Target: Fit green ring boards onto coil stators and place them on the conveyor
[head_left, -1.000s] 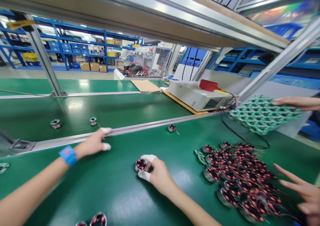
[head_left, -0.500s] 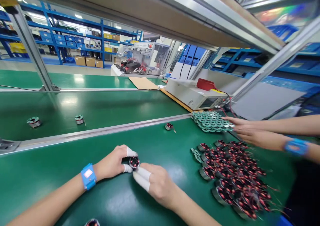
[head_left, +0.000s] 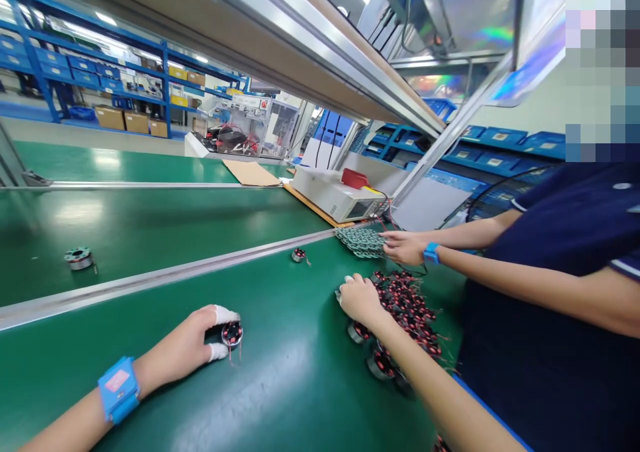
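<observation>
My left hand (head_left: 203, 339), with white finger covers on thumb and finger, holds a motor stator (head_left: 232, 335) with red copper windings and loose wire ends, just at the green tabletop. Off to the right, my right hand (head_left: 361, 299) is at the left edge of a cluster of similar stators (head_left: 407, 312). Its fingers are curled down over a small green circuit board (head_left: 338, 296), of which only an edge shows. The fingertips are partly hidden. A single stator (head_left: 299, 255) stands near the metal rail.
Another person's hands (head_left: 405, 247) touch a sheet of green circuit boards (head_left: 363, 242) beyond the cluster. Behind the metal rail (head_left: 200, 263) stands a stator topped with a green board (head_left: 79, 259). A beige instrument (head_left: 335, 195) sits at the back; a shelf beam (head_left: 280, 45) crosses overhead.
My right hand has left the stator in my left hand and moved right to the cluster's edge. The left hand still holds its stator. The view has turned right, showing more of the other person.
</observation>
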`<state>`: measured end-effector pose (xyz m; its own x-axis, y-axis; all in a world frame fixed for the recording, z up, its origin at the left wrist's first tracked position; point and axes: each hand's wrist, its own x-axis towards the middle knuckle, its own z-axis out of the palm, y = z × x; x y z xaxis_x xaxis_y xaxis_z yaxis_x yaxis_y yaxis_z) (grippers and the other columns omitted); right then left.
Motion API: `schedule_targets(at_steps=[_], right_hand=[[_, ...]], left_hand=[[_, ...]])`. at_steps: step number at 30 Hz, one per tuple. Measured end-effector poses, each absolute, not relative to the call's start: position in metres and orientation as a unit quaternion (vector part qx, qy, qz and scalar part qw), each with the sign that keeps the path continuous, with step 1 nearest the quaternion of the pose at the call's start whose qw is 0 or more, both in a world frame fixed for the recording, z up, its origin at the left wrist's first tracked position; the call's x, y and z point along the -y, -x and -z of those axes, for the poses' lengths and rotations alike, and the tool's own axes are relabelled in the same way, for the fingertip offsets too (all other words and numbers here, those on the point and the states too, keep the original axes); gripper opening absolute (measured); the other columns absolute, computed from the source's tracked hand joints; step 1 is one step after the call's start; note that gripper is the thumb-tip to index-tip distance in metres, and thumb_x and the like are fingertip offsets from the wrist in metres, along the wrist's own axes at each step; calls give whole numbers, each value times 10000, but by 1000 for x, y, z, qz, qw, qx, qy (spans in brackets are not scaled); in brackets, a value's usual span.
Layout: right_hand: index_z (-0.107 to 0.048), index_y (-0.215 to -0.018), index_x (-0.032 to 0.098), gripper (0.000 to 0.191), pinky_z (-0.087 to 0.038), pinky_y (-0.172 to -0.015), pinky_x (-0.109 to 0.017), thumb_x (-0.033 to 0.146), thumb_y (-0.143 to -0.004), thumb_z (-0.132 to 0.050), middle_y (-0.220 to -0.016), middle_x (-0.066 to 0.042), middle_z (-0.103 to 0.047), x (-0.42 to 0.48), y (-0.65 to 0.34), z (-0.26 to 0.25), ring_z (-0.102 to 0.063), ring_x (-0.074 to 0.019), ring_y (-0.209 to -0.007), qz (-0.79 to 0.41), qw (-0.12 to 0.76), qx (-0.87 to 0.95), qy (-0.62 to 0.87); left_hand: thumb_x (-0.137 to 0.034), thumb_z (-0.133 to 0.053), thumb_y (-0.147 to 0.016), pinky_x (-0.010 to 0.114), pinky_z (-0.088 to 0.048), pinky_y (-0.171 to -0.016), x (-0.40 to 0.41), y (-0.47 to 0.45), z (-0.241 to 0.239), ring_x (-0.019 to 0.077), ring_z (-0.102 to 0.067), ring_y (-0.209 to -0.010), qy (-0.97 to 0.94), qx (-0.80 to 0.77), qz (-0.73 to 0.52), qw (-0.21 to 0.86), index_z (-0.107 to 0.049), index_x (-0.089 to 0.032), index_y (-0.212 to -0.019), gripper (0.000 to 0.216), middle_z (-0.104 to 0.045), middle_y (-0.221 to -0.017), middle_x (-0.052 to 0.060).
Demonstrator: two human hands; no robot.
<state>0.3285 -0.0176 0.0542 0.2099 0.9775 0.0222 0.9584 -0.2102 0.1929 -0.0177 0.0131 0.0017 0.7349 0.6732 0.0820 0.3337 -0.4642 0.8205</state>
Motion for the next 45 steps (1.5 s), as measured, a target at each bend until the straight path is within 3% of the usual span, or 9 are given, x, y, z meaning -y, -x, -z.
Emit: schedule_targets(at_steps=[5, 12, 16, 19, 22, 29, 36, 39, 45], right_hand=[[-710, -879, 87, 226, -394, -879, -430, 117, -786, -505, -988, -207, -654, 23, -305, -40, -534, -317, -1030, -25, 35, -688, -724], [-533, -1235, 208, 545, -450, -903, -292, -2, -737, -464, -1217, -72, -583, 25, -235, -24, -570, -166, -1031, 128, -107, -806, -568], [-464, -1290, 221, 636, -514, -770, -309, -8, -697, -463, -1100, -70, -621, 17, -203, -23, -611, -144, -784, 228, -238, -824, -461], [-488, -1265, 205, 583, -516, -800, -339, 10, -718, -435, -1103, -85, -624, 11, -186, -28, -616, -171, -876, 234, -293, -826, -421], [-528, -1212, 183, 466, -529, -804, -351, 64, -773, -425, -1077, -104, -631, 9, -175, -33, -616, -188, -945, 229, -361, -775, -466], [-638, -1028, 195, 341, -553, -668, -326, 211, -691, -688, -985, -89, -637, 17, -166, -38, -606, -197, -787, 175, -320, -764, -533], [-647, -990, 158, 281, -569, -637, -303, 279, -737, -626, -917, -98, -629, 22, -189, -28, -619, -189, -771, 275, -336, -722, -539], [-642, -1000, 184, 284, -562, -670, -303, 300, -742, -632, -956, -89, -634, 24, -186, -24, -625, -189, -804, 329, -318, -735, -501], [-621, -1084, 182, 317, -498, -850, -396, 234, -771, -602, -1047, -119, -652, 31, -175, -16, -602, -250, -971, 227, -250, -797, -502]], left_hand=[[-128, -547, -695, 316, -448, -893, -11, 18, -9, 198, -574, -971, -835, -304, -194, 416, -617, -199, -1048, 367, -629, -1074, 45], [-36, -447, -689, 352, -369, -996, -14, 17, -13, 190, -513, -1089, -835, -316, -240, 380, -541, -180, -1162, 504, -568, -1189, 70], [-195, -460, -811, 336, -442, -836, -13, 13, -25, 194, -540, -896, -829, -373, -277, 312, -618, -167, -904, 185, -613, -929, 54], [-218, -443, -816, 295, -429, -694, -12, 10, -34, 178, -518, -738, -835, -391, -256, 290, -581, -167, -646, 225, -576, -716, 26], [-200, -435, -786, 272, -403, -650, -13, 9, -37, 162, -511, -686, -800, -416, -288, 322, -546, -164, -585, 232, -570, -667, 13], [-240, -431, -792, 241, -384, -596, -14, 6, -36, 137, -508, -621, -742, -414, -305, 430, -558, -159, -568, 270, -566, -608, -6], [-482, -741, -578, 323, -389, -704, -1, 5, -16, 232, -501, -815, -854, -445, -178, 203, -670, -178, -807, 387, -599, -813, 47], [-483, -708, -640, 312, -379, -681, -1, 3, -8, 219, -499, -801, -866, -439, -153, 182, -657, -176, -782, 342, -590, -800, 44], [-498, -582, -760, 311, -354, -638, 0, 1, -6, 204, -482, -762, -873, -435, -154, 159, -609, -165, -703, 339, -577, -771, 48]])
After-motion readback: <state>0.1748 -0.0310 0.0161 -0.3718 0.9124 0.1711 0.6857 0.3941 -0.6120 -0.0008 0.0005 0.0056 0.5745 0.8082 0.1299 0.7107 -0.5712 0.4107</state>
